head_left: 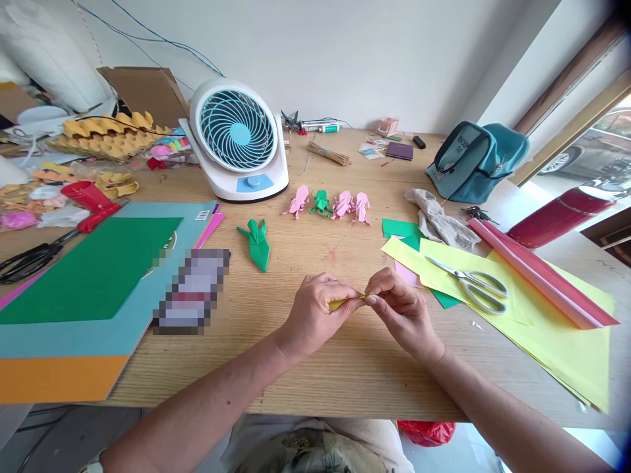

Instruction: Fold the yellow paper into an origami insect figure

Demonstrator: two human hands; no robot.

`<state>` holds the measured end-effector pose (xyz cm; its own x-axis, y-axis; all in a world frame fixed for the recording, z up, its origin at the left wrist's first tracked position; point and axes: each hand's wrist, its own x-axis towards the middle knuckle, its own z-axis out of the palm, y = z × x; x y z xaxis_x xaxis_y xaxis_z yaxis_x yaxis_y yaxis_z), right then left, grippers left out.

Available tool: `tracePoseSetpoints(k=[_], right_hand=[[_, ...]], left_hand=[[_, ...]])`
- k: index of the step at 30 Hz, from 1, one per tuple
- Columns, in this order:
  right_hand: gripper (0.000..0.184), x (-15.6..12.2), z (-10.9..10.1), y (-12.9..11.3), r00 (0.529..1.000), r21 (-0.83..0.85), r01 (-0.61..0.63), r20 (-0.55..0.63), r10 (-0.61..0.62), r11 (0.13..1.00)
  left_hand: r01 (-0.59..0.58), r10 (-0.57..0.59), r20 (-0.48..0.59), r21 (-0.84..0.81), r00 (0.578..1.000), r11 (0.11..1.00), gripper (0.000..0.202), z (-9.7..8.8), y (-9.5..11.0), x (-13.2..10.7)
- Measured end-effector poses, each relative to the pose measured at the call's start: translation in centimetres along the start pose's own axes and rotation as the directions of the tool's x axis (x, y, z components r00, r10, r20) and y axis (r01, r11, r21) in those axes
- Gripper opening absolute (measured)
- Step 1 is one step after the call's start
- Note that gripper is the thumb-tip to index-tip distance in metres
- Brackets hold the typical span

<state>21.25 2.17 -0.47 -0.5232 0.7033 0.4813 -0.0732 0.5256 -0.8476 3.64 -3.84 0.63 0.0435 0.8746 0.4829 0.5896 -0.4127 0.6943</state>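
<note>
Both my hands meet over the front middle of the wooden table (315, 368). My left hand (315, 312) and my right hand (399, 309) are closed in a pinch on a small folded yellow paper piece (345, 303) held between their fingertips, just above the tabletop. Most of the piece is hidden by my fingers. A green folded paper shape (257, 244) lies to the upper left of my hands. Beyond them stand a row of small origami frogs, pink (298, 200) and green (321, 202).
Scissors (473, 284) lie on yellow paper sheets (557, 335) at the right, beside a pink paper roll (537, 282). Coloured card sheets (93, 276) fill the left. A white fan (236, 141), a teal bag (473, 161), a red bottle (557, 217) and black scissors (27, 261) stand further off.
</note>
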Motion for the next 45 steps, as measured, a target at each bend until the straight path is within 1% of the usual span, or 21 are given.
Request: tracePoseSetpoints(k=[3,7,10,12,15,19,22,24,26,29,31,34,40,45], right_hand=[[0.007,0.1,-0.2,-0.1,0.999,0.033,-0.012,-0.051,0.014,0.999],[0.006,0.1,-0.4,0.1,0.993,0.117,-0.046,-0.104,0.059,0.992],[0.007,0.1,-0.4,0.4,0.984,0.197,-0.086,-0.134,0.113,0.977],[0.01,0.2,-0.4,0.5,0.979,0.212,-0.111,-0.144,0.143,0.971],[0.013,0.3,-0.2,0.4,0.977,0.209,-0.141,-0.127,0.17,0.968],[0.016,0.3,0.3,0.4,0.979,0.201,-0.191,-0.035,0.202,0.961],[0.011,0.1,0.5,0.5,0.983,0.11,-0.185,0.004,0.185,0.977],[0.014,0.1,0.6,0.6,0.986,0.059,-0.166,0.005,0.166,0.984],[0.014,0.0,0.5,0.6,0.989,0.042,-0.144,-0.009,0.145,0.989],[0.012,0.1,0.2,0.4,0.993,0.069,-0.113,-0.032,0.115,0.991],[0.011,0.2,0.1,0.3,0.994,0.085,-0.099,-0.043,0.102,0.991],[0.011,0.2,0.1,0.2,0.994,0.067,-0.09,-0.053,0.094,0.994],[0.011,0.3,0.2,0.1,0.999,0.032,-0.043,-0.023,0.044,0.999],[0.007,0.3,0.1,-0.1,0.999,0.063,-0.023,-0.027,0.025,0.998]], left_hand=[[0.027,-0.026,0.009,-0.053,1.0,0.998,0.013,-0.1,-0.2,0.2],[0.045,-0.045,0.009,-0.051,0.999,0.998,0.014,-0.3,-0.2,0.3],[0.018,-0.018,-0.002,-0.075,1.0,0.997,0.014,-0.3,-0.2,0.4],[-0.014,0.013,-0.013,-0.099,1.0,0.995,0.015,-0.2,-0.3,0.4],[-0.053,0.05,-0.038,-0.078,0.998,0.996,0.018,0.0,-0.5,0.4],[-0.103,0.103,-0.065,0.001,0.993,0.995,0.017,0.1,-0.6,0.4],[-0.136,0.145,-0.078,0.11,0.986,0.985,0.017,0.1,-0.5,0.2],[-0.145,0.161,-0.077,0.178,0.984,0.973,0.017,0.0,-0.4,0.1],[-0.144,0.16,-0.068,0.197,0.985,0.97,0.014,-0.1,-0.3,0.0],[-0.118,0.131,-0.075,0.157,0.988,0.98,0.008,-0.2,-0.2,0.0],[-0.093,0.105,-0.093,0.125,0.99,0.988,0.01,-0.3,-0.3,0.0],[-0.066,0.078,-0.12,0.099,0.99,0.993,0.01,-0.2,-0.3,0.0],[-0.079,0.089,-0.136,0.072,0.987,0.994,0.009,-0.2,0.0,0.0],[-0.074,0.068,-0.153,-0.034,0.986,0.997,0.011,-0.2,0.3,0.0]])
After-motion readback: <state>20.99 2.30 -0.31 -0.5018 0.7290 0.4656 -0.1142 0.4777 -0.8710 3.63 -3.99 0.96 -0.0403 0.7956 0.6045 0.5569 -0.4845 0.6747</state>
